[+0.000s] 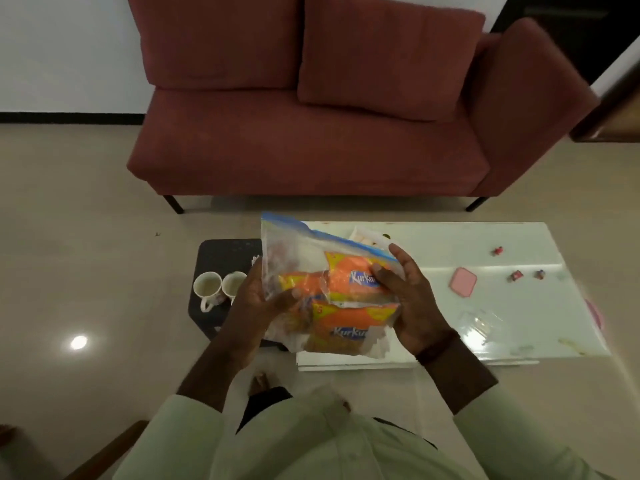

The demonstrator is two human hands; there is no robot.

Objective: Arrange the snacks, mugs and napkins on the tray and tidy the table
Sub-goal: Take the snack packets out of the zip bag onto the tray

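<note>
Item: zip bag of snack packets [341, 315] | your left grip [256, 299] and right grip [412, 301] each clasp one side, likely to open it

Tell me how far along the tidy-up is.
Early. Done: two mugs stand on the dark tray. In hand: left hand and right hand hold the zip bag of orange snack packets. Left: pink lid, small wrapped sweets and clear container lie on the white table.
</note>
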